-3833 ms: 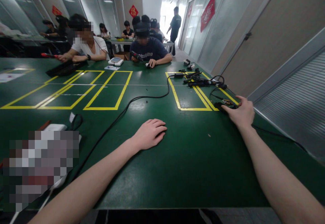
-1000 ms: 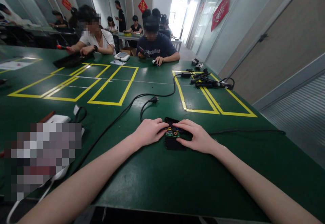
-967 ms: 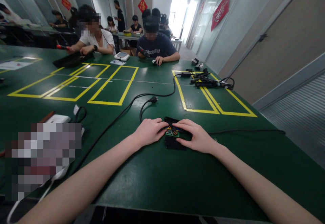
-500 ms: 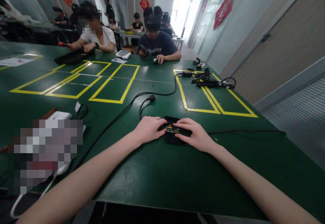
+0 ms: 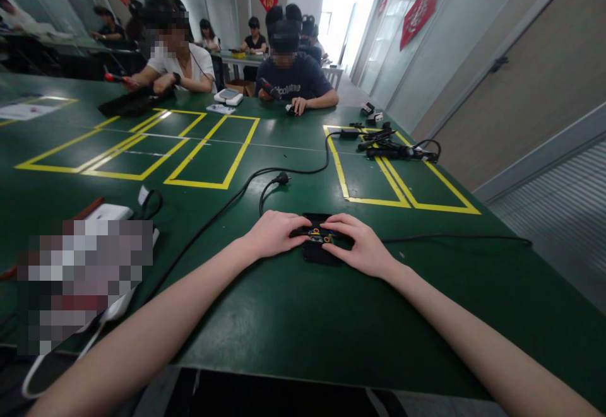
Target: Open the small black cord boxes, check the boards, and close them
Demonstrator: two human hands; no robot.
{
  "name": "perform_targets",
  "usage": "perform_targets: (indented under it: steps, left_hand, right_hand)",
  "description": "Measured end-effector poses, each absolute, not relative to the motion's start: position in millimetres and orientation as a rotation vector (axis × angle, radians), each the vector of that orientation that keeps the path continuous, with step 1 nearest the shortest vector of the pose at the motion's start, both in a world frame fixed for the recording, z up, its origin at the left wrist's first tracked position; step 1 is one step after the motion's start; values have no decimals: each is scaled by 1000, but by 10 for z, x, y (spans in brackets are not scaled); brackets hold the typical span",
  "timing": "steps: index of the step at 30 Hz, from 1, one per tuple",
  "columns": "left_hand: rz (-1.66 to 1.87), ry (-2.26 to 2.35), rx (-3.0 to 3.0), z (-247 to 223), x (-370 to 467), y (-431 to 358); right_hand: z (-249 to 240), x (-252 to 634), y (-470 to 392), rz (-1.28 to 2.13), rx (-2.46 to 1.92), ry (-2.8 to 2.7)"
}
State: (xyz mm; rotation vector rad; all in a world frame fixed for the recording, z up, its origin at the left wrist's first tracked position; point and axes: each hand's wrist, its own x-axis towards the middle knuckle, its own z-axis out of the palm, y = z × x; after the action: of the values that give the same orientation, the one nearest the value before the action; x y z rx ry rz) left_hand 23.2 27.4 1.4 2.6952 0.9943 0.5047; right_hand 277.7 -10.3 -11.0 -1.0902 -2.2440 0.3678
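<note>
1. The black case [image 5: 322, 255] lies open on the tabletop [image 5: 293, 316], its board [image 5: 318, 238] exposed between the hands; it isn't closed up.
2. The left hand [image 5: 272, 234] has its grip pinched at the board's left end; the right hand [image 5: 367, 248] grasps the right end. Fingers hide the exact contacts.
3. A plug [image 5: 282, 178] lies beyond the left hand, near a long cord [image 5: 208, 228]; another cord [image 5: 454, 236] runs off to the right.
4. Tangled cables [image 5: 388, 151] lie farther off, over yellow tape [image 5: 379, 202], well apart from the case.
</note>
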Motion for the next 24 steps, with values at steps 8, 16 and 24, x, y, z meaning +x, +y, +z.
perform_targets:
  steps: [8,16,24]
  left_hand:
    - [693,987,2181,-43,203,325]
    - [716,867,1751,50,230,306]
    - [529,754,1662,123,205,293]
  right_hand:
    - [-20,2960,-72,379,-1088,-2275]
    - [38,2958,-82,463,-1195,-2168]
    - [115,2952,-170,478,-922,-2326]
